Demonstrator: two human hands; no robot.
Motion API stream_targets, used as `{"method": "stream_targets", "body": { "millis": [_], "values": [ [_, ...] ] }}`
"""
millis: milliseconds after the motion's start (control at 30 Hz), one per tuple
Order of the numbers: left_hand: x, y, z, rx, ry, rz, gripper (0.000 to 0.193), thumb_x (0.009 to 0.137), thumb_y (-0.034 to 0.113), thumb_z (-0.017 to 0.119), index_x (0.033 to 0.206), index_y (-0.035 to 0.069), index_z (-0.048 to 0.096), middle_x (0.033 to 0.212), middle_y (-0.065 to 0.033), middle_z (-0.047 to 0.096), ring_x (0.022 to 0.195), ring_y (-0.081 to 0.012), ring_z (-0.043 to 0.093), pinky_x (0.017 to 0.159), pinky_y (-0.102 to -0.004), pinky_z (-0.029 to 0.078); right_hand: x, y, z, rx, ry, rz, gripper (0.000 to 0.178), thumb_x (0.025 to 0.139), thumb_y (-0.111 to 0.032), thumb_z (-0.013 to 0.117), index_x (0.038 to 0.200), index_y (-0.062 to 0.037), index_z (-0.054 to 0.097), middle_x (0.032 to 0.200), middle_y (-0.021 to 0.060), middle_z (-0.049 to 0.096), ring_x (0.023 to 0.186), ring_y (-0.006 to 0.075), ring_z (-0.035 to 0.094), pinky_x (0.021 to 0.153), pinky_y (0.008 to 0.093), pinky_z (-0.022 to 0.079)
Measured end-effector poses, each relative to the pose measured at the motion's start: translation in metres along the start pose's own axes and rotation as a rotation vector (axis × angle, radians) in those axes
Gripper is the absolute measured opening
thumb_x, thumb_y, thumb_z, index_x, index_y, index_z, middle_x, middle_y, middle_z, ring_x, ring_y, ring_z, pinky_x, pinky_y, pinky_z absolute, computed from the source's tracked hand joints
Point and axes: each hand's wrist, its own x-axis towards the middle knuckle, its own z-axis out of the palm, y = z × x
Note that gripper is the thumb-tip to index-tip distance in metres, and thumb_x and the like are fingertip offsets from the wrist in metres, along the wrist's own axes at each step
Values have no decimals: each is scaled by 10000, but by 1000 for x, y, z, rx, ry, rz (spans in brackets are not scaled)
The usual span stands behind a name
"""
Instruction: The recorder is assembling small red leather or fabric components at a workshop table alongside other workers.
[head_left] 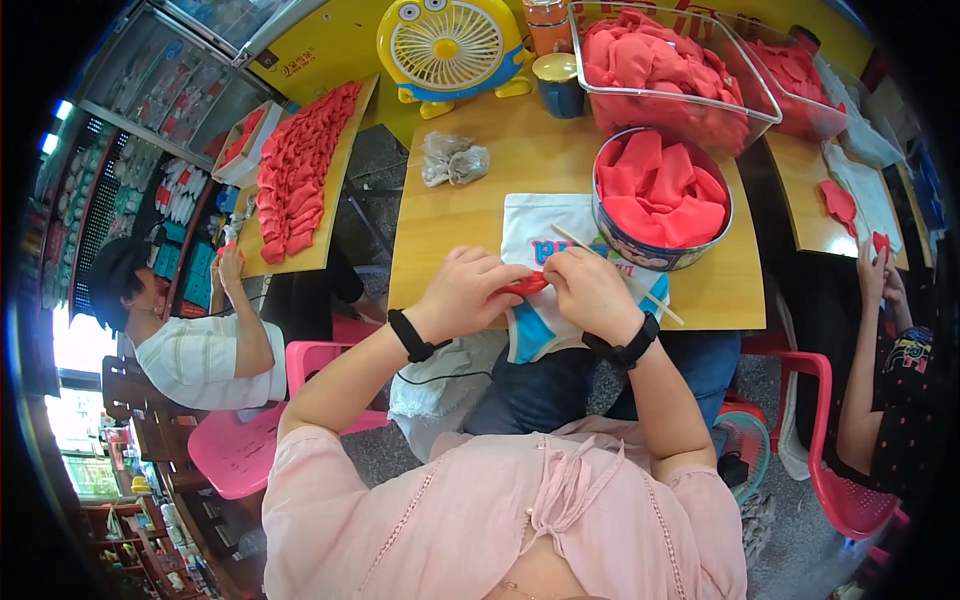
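Close together above the table's front edge, my left hand (468,288) and my right hand (592,288) pinch a small piece of red fabric (527,285) between them. The fingers of both are closed on it, and part of the piece is hidden by them. Beneath lies a white cloth (530,212) with a coloured print and blue patches, hanging over the edge toward my lap. A thin pale stick (655,300) rests on the cloth, passing behind my right hand. Just beyond that hand stands a round tin (650,255) heaped with red fabric pieces (665,190).
On the wooden table (430,255) are a crumpled clear plastic bag (455,160), a yellow fan (450,50), a dark blue mug (560,90) and a clear bin (680,95) of red fabric. Co-workers sit left (210,350) and right (890,400), with pink chairs (240,450) nearby.
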Motion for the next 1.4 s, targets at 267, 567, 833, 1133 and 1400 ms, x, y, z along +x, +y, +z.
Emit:
{"method": "stream_targets", "body": {
  "millis": [267,567,833,1133,1400],
  "values": [
    [-10,2,10,-96,23,-131,182,785,208,764,931,118,703,822,-44,643,821,-269,591,769,-391,428,-2,-11,-13,126,-83,23,137,860,-137,648,947,-31,639,914,169,667,880,355,649,782,438,519],
    [7,24,-1,-211,117,-53,143,778,158,785,802,74,673,791,-52,619,788,-257,557,757,-374,419,-7,-5,-15,147,-86,-64,158,844,-85,676,987,-33,635,912,158,653,861,336,637,739,407,509],
    [9,25,-10,-261,151,-192,315,777,235,810,727,34,573,948,-109,621,837,-274,585,774,-377,460,-4,-9,-26,280,-7,-72,141,838,-25,688,956,-16,611,869,124,636,791,271,630,665,352,506],
    [8,38,2,-640,-14,-179,192,855,213,772,895,47,684,1069,-93,645,878,-197,618,703,-294,488,-4,-9,-31,663,51,158,74,937,-15,638,988,0,585,871,33,601,678,91,577,597,232,481],
    [9,46,16,-1289,291,-615,170,917,153,719,866,13,638,1118,-68,609,867,-88,577,722,-242,486,-4,-8,-34,1031,79,303,127,958,-101,648,1026,2,615,871,38,636,674,93,600,563,234,488]
  ]
}}
